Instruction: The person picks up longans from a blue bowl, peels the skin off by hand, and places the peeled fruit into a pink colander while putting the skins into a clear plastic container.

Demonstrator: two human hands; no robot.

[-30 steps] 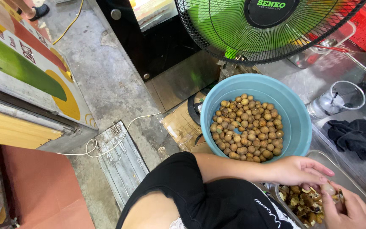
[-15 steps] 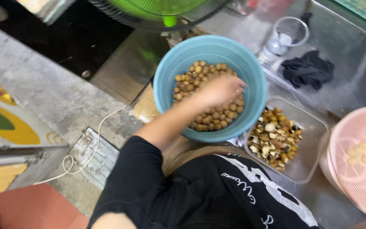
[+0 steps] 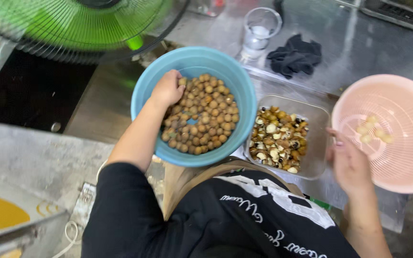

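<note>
Blue basin [image 3: 244,91] holds brown round nuts [image 3: 201,114]; left hand [image 3: 167,89] dips in, fingers curled over a few. Right of basin, right hand [image 3: 350,165] blurred, fingers loosely spread, empty, beside pink colander [image 3: 407,157] and shell tray [image 3: 314,165].

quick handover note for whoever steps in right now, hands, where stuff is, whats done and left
Left hand: in the blue bowl, closed over the round brown fruits; what it grips is hidden.
Right hand: blurred, open, at the near rim of the pink basket, holding nothing I can see.
Things: clear tray between bowl and basket holds shells and scraps. A few pale peeled pieces lie in the basket.
Done: a few pieces peeled, going by the basket.
Left: the bowl is still well filled with unpeeled fruit.
</note>
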